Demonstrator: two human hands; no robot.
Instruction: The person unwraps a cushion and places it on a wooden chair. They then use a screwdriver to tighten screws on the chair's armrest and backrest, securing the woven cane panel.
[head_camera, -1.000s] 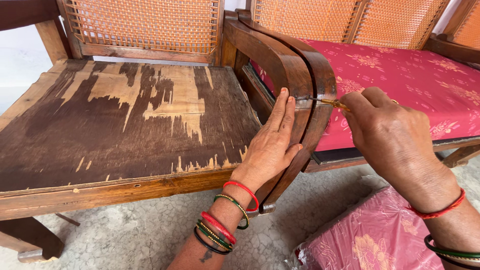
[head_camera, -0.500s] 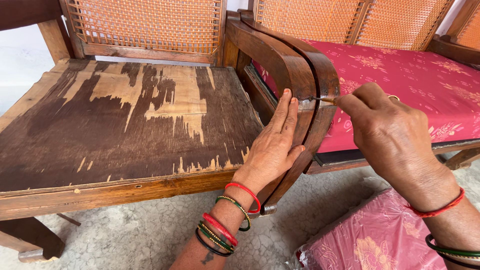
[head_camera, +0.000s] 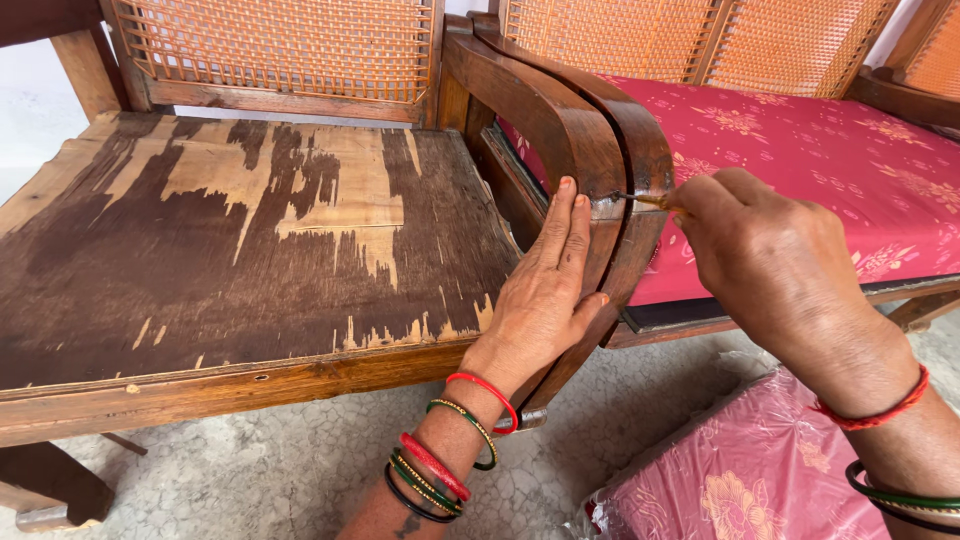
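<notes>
My left hand (head_camera: 545, 290) lies flat against the curved dark wooden armrest (head_camera: 560, 120) of a chair, fingers straight and together, pressing on its outer face. My right hand (head_camera: 770, 260) is closed on a thin brush (head_camera: 650, 199) with a yellowish handle. Its tip touches a small pale nick on the front curve of the armrest, just beside my left fingertips. Both wrists wear red and green bangles.
To the left is a bare wooden chair seat (head_camera: 240, 240) with worn, peeling dark finish and a cane back (head_camera: 270, 45). On the right sits a second chair with a red floral cushion (head_camera: 800, 150). Another red cushion (head_camera: 760, 470) lies on the grey concrete floor (head_camera: 280, 470).
My right hand has drawn closer to the armrest, bringing the brush tip onto the nick. My left hand has stayed pressed on the armrest.
</notes>
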